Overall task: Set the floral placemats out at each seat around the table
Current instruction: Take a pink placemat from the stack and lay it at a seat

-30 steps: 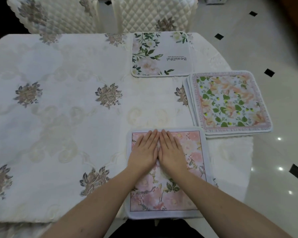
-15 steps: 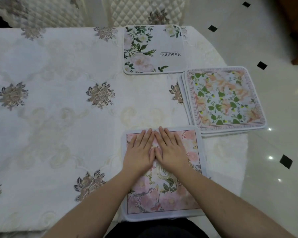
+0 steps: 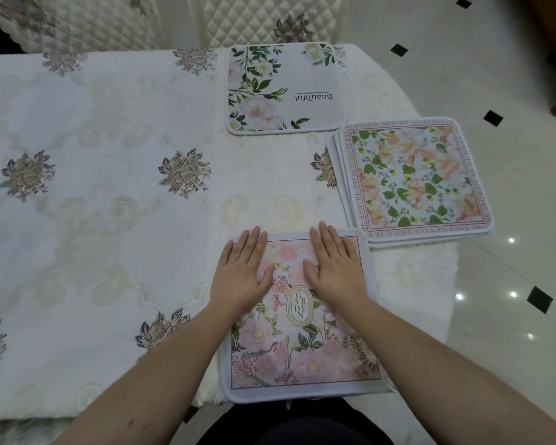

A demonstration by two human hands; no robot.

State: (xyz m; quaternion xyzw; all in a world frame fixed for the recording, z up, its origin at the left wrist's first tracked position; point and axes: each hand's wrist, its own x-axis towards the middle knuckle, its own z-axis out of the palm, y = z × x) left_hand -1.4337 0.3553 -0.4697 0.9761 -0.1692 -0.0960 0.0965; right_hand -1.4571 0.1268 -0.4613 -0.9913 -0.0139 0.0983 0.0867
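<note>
Pink mat: pink floral placemat [image 3: 302,345] with a pale border and a "GARDEN" oval at its centre, lying flat at the near table edge, in front of the person.
Left hand: left hand [image 3: 243,273] palm down on the mat's far left part, fingers straight and close together, holding nothing; fingertips reach the mat's far edge.
Right hand: right hand [image 3: 334,268] palm down on the mat's far right part, fingers straight and slightly spread, holding nothing.
Hand spacing: apart, with the mat's pink print showing between the thumbs.
Cloth: white tablecloth [image 3: 109,220] with a woven scroll pattern and grey-brown flower motifs, covering the table.
Stack: pile of placemats [image 3: 411,178] at the right end of the table, just beyond the pink mat's far right corner; top one has green leaves, peach flowers and a lettered border. Lower mats show only as edges, count unclear.
Far mat: white placemat [image 3: 284,88] with green sprigs and the word "Beautiful", flat at the far edge, lettering facing away.
Chairs: two quilted cream chair backs [image 3: 264,20] beyond the far edge; one stands directly behind the far mat.
Floor: glossy white tiles [image 3: 495,316] with small black diamond insets, right of the table.
</note>
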